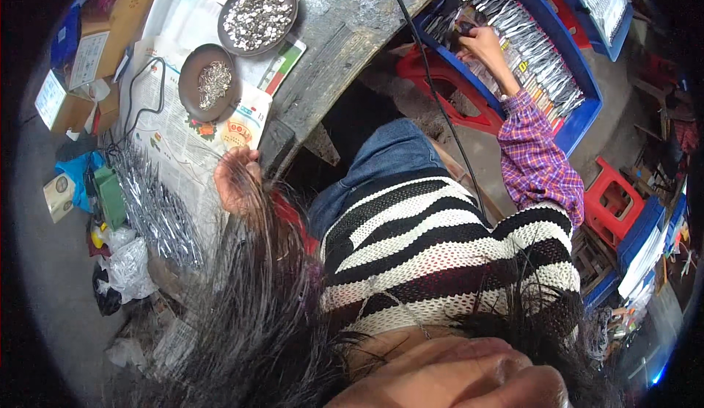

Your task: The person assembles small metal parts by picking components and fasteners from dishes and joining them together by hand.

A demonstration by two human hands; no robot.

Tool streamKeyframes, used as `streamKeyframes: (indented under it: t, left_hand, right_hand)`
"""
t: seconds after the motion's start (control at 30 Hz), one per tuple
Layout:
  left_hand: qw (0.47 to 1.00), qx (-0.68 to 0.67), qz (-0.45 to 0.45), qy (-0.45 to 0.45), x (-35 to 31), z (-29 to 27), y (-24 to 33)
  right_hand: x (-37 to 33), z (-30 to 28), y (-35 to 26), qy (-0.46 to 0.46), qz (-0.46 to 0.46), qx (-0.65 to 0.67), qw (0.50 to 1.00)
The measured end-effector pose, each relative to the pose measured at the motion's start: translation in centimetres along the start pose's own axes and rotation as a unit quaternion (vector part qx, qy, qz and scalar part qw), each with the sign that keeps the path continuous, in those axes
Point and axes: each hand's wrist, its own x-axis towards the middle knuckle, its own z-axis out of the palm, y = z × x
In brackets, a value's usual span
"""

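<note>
Two dishes [191, 78] on newspaper [165, 144] — worn bench [341, 59], blue tray [584, 123], seemingly concrete floor [44, 298].

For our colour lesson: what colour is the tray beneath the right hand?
The tray is blue, clearest in the head view.

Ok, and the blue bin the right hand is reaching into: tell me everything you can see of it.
The blue bin is oblong and open-topped, plastic by its look, with its long sides slanting down to the right. Slender silvery pieces lie massed inside, with some yellow and orange showing among them. The right hand reaches in toward its upper-left end. A red stool shows at its lower-left side; whether it supports the bin is unclear.
</note>
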Motion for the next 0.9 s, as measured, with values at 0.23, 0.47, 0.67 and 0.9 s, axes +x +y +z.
streamKeyframes:
  t: [0.23, 0.47, 0.67, 0.9]
  left_hand:
    - [1.000, -0.002, 0.001, 0.002, -0.3, -0.3, 0.5]
    - [0.999, -0.003, -0.036, 0.000, -0.1, 0.4, 1.2]
    - [0.996, -0.062, -0.065, -0.022, 0.1, -0.7, 0.1]
    - [1.000, 0.018, -0.008, 0.002, 0.0, 0.0, 0.5]
  right_hand:
    - [1.5, 1.2, -0.1, 0.040, -0.071, -0.167, 0.983]
    - [0.9, 0.8, 0.3, 0.000, 0.013, 0.093, 0.996]
    - [0.9, 0.7, 0.0, 0.018, 0.008, 0.017, 1.000]
    - [0.6, 0.4, -1.2, -0.054, 0.016, -0.048, 0.997]
